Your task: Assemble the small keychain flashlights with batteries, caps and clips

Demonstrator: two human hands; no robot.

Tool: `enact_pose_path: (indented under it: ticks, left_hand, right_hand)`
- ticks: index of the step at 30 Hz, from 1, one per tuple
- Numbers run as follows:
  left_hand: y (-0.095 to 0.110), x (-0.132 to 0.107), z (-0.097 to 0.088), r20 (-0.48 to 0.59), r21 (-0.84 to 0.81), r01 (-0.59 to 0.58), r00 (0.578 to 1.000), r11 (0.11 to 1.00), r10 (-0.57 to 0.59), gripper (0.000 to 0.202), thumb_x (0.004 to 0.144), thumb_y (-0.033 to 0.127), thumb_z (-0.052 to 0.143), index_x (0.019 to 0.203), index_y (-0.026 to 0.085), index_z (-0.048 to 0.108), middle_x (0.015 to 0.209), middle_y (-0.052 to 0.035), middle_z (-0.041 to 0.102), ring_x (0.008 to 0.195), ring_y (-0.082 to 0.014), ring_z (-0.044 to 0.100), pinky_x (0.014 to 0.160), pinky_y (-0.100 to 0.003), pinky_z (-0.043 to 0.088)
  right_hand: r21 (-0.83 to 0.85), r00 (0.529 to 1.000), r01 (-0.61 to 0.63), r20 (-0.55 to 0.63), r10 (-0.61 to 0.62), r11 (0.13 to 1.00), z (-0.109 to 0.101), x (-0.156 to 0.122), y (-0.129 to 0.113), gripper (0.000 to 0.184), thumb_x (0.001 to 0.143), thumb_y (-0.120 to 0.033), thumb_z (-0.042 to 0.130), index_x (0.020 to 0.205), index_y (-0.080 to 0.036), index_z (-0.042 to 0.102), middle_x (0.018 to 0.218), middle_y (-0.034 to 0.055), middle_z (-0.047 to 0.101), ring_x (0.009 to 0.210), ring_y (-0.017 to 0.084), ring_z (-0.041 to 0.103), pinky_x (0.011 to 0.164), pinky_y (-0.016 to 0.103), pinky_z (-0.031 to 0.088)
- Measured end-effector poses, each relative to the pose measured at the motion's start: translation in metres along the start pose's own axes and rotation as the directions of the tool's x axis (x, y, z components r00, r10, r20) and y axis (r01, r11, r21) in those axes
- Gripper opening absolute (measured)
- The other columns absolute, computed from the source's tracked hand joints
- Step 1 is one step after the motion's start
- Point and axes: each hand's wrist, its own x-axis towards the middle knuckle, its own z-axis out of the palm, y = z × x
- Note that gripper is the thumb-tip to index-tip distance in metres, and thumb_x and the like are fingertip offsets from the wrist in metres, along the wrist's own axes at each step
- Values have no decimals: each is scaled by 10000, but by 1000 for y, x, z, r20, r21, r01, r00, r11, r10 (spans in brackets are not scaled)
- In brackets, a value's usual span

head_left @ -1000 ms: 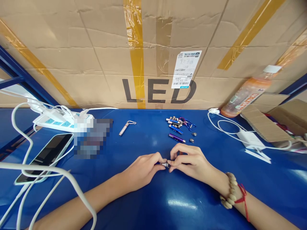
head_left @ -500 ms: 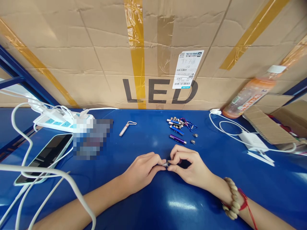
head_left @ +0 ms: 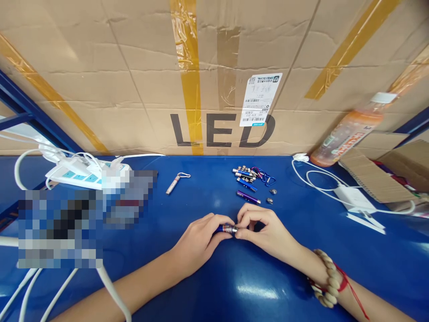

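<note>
My left hand [head_left: 197, 237] is closed round a small blue keychain flashlight [head_left: 225, 229], whose silver end points right. My right hand [head_left: 263, 229] pinches that silver end with thumb and fingertips; what it holds there is too small to name. Both hands rest on the blue table [head_left: 214, 286], near its middle. Just beyond them lies a purple flashlight [head_left: 248, 197] and a pile of more small flashlights with clips [head_left: 250, 173]. Two small metal caps [head_left: 271, 196] lie beside the pile. A silver flashlight with a clip [head_left: 174, 183] lies alone to the left.
A large cardboard box marked LED [head_left: 221, 80] stands along the back. A white power strip with cables [head_left: 83, 172] sits at the left, an orange bottle [head_left: 345, 132] leans at the right, next to a white charger [head_left: 353, 197] and cardboard pieces [head_left: 378, 172].
More of the blue flashlight body now shows from my left hand. My hands have stayed together in nearly the same spot, fingers working at the silver end.
</note>
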Motion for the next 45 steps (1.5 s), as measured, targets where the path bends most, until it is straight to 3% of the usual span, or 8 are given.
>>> enact_pose_path:
  ticks: [3,9,14,18,24,30,41,45]
  left_hand:
    - [1,1,-1,51,22,-59,997,998,57,238,945,218,405,1152,204,522,874,-5,618,782,-97,561,720,-190,450]
    - [2,4,-1,49,55,-64,997,996,62,233,958,206,351,1039,161,565,822,-19,612,739,-110,532,691,-218,435]
    - [4,4,-1,7,84,-21,1000,996,21,229,956,204,338,998,159,559,819,-24,612,731,-114,556,668,-222,436]
    - [4,4,-2,19,28,-7,1000,1000,6,212,945,178,343,1007,164,546,866,-21,625,789,-112,579,709,-213,437]
    - [5,2,-4,189,-80,158,972,984,-141,190,953,236,340,968,183,521,944,-6,636,844,-121,593,745,-234,429]
    - [7,2,-6,250,-113,146,961,983,-114,159,946,226,345,945,181,497,979,-16,641,893,-135,600,775,-243,430]
    - [5,0,-4,228,-122,56,973,991,-27,102,935,205,391,848,178,436,892,-15,632,833,-120,614,725,-208,452]
    - [3,-2,-3,187,-112,45,982,993,-23,98,925,202,420,831,179,439,865,-5,633,813,-114,621,695,-194,451]
  right_hand:
    - [-27,999,-37,-9,37,999,-2,0,1,314,704,-402,715,561,-138,625,673,33,572,562,77,521,470,179,399]
    - [-183,996,-20,-87,4,983,-1,0,2,326,678,-447,724,612,-150,606,655,17,564,553,84,510,466,191,404]
    - [-274,942,267,-129,-310,924,-1,-2,-1,125,769,-280,677,852,-188,681,818,36,591,693,100,558,591,207,484]
    - [-362,886,415,-49,-461,835,-5,-2,-1,72,791,-175,644,814,-217,697,904,32,594,804,112,553,693,245,479]
    - [-371,877,470,89,-473,801,-13,-1,2,130,818,-145,611,796,-243,694,997,31,572,867,112,520,694,242,452]
    - [-375,854,514,136,-502,772,-15,-3,4,111,815,-157,618,812,-244,687,950,36,548,859,114,520,708,253,441]
    - [-368,859,510,172,-483,777,-13,-6,-3,96,787,-144,651,764,-233,681,870,30,526,795,112,501,671,258,397]
    - [-354,880,470,109,-463,809,-6,-6,-2,79,781,-164,660,731,-222,678,813,26,525,738,108,499,649,257,401]
